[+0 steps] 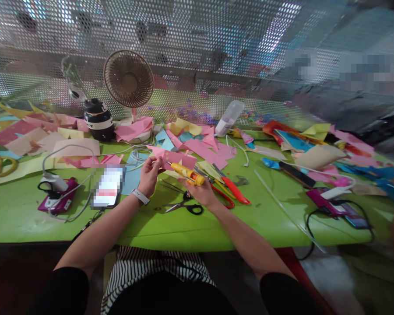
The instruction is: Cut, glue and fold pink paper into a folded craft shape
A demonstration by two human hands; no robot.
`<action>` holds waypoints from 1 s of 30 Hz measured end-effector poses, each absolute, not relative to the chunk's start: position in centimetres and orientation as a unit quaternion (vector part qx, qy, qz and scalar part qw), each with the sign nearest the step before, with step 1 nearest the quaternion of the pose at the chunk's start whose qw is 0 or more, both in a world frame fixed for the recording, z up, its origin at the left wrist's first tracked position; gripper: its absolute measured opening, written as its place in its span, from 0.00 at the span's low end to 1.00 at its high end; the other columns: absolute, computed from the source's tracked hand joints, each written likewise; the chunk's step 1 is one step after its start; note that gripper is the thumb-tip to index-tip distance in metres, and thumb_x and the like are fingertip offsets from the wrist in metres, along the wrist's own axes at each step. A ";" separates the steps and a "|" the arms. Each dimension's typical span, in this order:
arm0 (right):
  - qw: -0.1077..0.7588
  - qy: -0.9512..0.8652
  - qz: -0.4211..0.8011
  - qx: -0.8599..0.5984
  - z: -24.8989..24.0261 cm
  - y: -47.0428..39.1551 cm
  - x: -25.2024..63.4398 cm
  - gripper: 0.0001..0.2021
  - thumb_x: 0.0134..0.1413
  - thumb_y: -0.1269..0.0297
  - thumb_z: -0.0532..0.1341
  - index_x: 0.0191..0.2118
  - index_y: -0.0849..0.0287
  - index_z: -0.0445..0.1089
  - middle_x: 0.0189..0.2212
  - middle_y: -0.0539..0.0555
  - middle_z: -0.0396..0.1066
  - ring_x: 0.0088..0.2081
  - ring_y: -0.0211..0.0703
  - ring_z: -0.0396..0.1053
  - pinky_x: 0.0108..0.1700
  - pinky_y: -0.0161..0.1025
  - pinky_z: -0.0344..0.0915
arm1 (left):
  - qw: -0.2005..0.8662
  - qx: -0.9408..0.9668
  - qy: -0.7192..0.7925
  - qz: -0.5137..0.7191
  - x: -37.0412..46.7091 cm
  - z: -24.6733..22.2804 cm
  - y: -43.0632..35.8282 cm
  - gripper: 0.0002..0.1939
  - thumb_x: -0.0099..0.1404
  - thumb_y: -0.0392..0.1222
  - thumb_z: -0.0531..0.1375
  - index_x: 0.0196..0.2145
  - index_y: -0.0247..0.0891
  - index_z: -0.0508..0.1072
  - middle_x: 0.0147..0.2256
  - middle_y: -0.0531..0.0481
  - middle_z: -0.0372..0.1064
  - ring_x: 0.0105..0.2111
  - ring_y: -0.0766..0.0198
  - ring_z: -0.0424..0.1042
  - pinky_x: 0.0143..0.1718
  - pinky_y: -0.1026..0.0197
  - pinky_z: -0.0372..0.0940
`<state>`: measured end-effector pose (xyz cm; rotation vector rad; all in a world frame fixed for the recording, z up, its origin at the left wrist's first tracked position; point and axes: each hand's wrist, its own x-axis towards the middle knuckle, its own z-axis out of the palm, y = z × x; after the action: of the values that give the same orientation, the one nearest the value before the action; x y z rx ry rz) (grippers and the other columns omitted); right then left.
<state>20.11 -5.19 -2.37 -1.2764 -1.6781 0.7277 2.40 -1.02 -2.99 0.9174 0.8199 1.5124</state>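
My left hand point(149, 174), with a pale band at its wrist, pinches a piece of pink paper point(174, 159) with light spots by its left edge, just above the table. My right hand point(201, 190) is wrapped round a yellow glue gun point(185, 172), whose thin tip points left at the paper. Whether the tip touches the paper I cannot tell. Below the hands lie black-handled scissors point(193, 209), partly spread. To the right of my right hand is a red-handled tool point(237, 191), and a lit phone point(107, 187) rests left of my left wrist.
The green table point(170, 234) carries pink, yellow and blue paper scraps. Behind stand a fan point(129, 78), a black jar point(99, 120) and a tilted clear bottle point(230, 118) near a perforated metal screen. Magenta power blocks point(59, 202) with cables sit left and right. A translucent stick point(282, 205) lies to the right.
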 end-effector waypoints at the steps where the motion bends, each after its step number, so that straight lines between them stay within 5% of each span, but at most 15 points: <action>1: 0.442 -0.678 0.289 -0.511 -2.4 -5.2 20.1 0.18 0.50 0.43 0.62 0.28 0.54 0.71 0.24 0.54 0.73 0.29 0.48 0.71 0.34 0.44 0.71 | 0.560 0.390 0.349 0.641 2.4 -3.0 -1.0 0.22 0.53 0.59 0.69 0.34 0.40 0.70 0.28 0.57 0.70 0.27 0.71 0.71 0.34 0.67 0.69; 19: 0.416 -0.702 0.234 -0.529 -2.7 -5.4 20.2 0.11 0.56 0.56 0.62 0.35 0.58 0.75 0.29 0.57 0.77 0.32 0.49 0.75 0.36 0.43 0.74 | 0.562 0.393 0.348 0.639 2.4 -3.1 -1.0 0.23 0.52 0.59 0.69 0.34 0.39 0.69 0.28 0.57 0.70 0.28 0.72 0.71 0.34 0.68 0.69; 30: 0.446 -0.677 0.275 -0.517 -2.8 -5.2 20.2 0.19 0.52 0.45 0.63 0.31 0.59 0.73 0.25 0.55 0.74 0.27 0.45 0.72 0.33 0.41 0.71 | 0.560 0.391 0.350 0.641 2.5 -3.1 -0.9 0.23 0.52 0.58 0.69 0.33 0.39 0.69 0.27 0.57 0.69 0.26 0.72 0.70 0.33 0.67 0.69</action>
<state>20.23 -5.21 -2.82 -1.2807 -1.6765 0.6813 2.47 -0.90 -3.07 0.9217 0.8249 1.5110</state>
